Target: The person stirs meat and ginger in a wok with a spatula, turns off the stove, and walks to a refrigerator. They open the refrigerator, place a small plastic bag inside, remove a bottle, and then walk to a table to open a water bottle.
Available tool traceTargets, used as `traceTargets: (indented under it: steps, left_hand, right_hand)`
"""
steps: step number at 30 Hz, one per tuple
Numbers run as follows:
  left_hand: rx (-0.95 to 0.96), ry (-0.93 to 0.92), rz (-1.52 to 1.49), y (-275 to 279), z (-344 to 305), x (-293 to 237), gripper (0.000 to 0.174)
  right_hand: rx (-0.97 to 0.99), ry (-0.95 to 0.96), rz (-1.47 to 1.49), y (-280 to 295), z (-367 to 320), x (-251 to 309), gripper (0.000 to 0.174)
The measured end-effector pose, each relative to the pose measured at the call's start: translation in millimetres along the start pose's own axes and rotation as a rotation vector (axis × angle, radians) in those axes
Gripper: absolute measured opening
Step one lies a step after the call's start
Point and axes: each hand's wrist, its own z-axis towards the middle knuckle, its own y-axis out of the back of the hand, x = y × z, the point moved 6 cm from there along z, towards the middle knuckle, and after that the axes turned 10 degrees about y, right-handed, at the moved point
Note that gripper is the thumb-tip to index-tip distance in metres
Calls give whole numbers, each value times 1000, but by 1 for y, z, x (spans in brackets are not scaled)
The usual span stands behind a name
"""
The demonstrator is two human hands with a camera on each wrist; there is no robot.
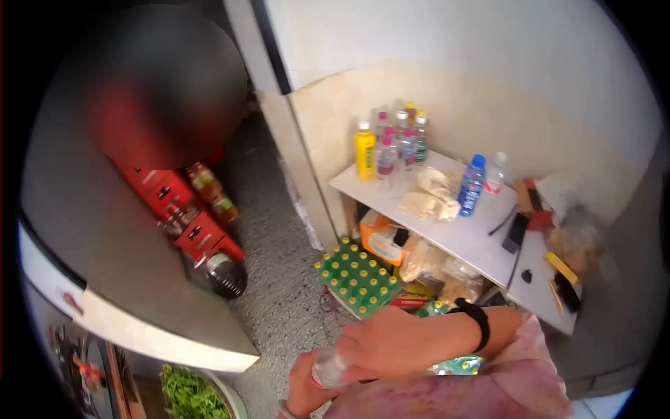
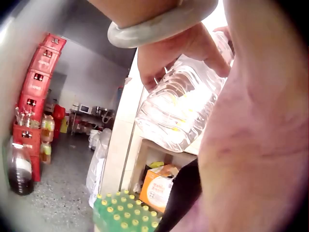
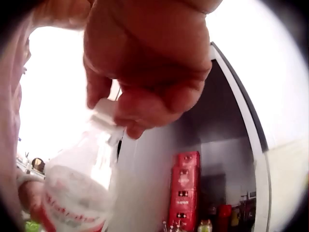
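Low in the head view, both hands are at one clear plastic bottle (image 1: 326, 370) with a red-printed label. My left hand (image 1: 303, 388), with a pale bangle at its wrist, grips the bottle's body; the left wrist view shows those fingers (image 2: 159, 72) curled over the ridged clear plastic (image 2: 176, 108). At the other end, my right hand (image 1: 380, 343) pinches the white cap (image 3: 104, 112) between thumb and curled fingers. A black band (image 1: 478, 325) circles the right wrist. Red lettering on the bottle's label (image 3: 72, 203) shows in the right wrist view.
Several bottles (image 1: 386, 155), a blue bottle (image 1: 472, 187) and a crumpled cloth (image 1: 433, 194) stand or lie on a white table (image 1: 391, 202). Below are green bottles with yellow caps (image 1: 359, 276) and an orange box (image 1: 380, 241). Red crates (image 1: 167, 192) line the left; leafy greens (image 1: 192, 394) fill a basin.
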Motion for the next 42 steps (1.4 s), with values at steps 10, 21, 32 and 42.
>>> traceTargets:
  steps: [10,21,32,42]
  left_hand:
    - [118,-5,-148,-46,47,-5,72]
    - [332,51,-250,-115,87,-54,65]
    - [46,-308,107,-150,134,-130,70]
    - [284,70,42,-167,81,73,50]
  right_hand:
    - [-283,-209,17,15,-64,-26,39]
    - [-291,-607,-203,12,-142,-56,36]
    - [-585,-846,-468,62,-205,-64,17]
    - [-415,-1108,-880,113,-310,-151,20]
